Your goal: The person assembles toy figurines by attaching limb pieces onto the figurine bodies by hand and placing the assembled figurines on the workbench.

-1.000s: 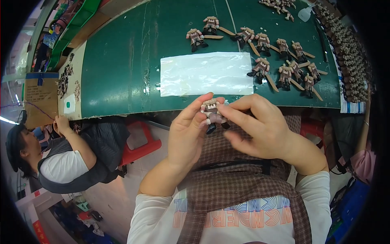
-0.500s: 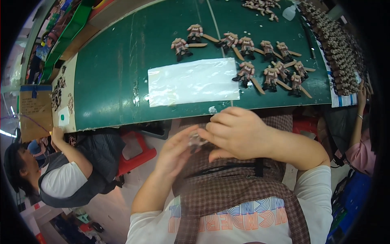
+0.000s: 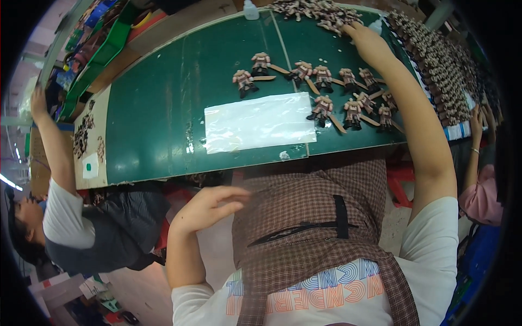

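Note:
My right hand [image 3: 363,37] is stretched far across the green table [image 3: 157,119], its fingertips at a heap of small brown toy figures [image 3: 318,12] by the far edge. Whether it grips one is hidden. My left hand [image 3: 209,207] hovers over my checked apron near the table's front edge, fingers apart and holding nothing. Several brown figures with tan sticks [image 3: 326,106] lie in loose rows between my two hands. A clear plastic sheet [image 3: 255,122] lies flat just left of them.
Dense rows of the same figures [image 3: 435,70] line the table's right side. A white bottle [image 3: 250,8] stands at the far edge. A seated person [image 3: 65,217] at the left raises an arm by green bins [image 3: 98,60]. Another person's arm [image 3: 477,141] shows at the right.
Both hands were together at my chest around a small figure. Now my right arm has reached out to the far heap, and my left hand has dropped to my lap, empty.

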{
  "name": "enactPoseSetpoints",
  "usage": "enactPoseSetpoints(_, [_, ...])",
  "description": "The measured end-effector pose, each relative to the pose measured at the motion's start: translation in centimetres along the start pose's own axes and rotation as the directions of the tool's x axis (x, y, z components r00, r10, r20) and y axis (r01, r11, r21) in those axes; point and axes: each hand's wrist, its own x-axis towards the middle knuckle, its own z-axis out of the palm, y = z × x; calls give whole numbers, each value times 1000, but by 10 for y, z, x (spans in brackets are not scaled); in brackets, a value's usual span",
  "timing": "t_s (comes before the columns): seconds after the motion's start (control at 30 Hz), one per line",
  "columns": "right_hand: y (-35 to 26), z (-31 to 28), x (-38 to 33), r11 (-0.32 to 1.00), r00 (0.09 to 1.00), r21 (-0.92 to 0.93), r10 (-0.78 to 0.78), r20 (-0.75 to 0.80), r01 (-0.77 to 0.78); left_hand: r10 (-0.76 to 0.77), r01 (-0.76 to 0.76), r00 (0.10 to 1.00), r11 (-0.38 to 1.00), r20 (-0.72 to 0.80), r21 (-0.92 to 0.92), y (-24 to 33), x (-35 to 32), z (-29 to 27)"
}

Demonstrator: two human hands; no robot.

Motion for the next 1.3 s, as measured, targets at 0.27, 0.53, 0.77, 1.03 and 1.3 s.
enactPoseSetpoints(0.27, [-11, -34, -20, 943, 975, 309, 57, 214, -123, 518, -314, 680, 845, -519, 432, 59, 107, -45])
enactPoseSetpoints(0.53, [-2, -24, -30, 939, 995, 327, -93, -42, 102, 387, -119, 788, 859, -479, 499, 61, 161, -60])
enactPoseSetpoints(0.77, [-11, -12, -19, 985, 997, 162, -57, -56, 65, 457, -199, 793, 820, -403, 537, 62, 161, -67])
enactPoseSetpoints(1.03, [-44, -45, -11, 990, 988, -17, 141, -66, -143, 499, -261, 767, 817, -403, 514, 46, 163, -78])
enactPoseSetpoints(1.3, [-158, -99, -36, 653, 994, 756, -49, 97, -41, 337, -648, 675, 697, -656, -309, 62, 99, -72])
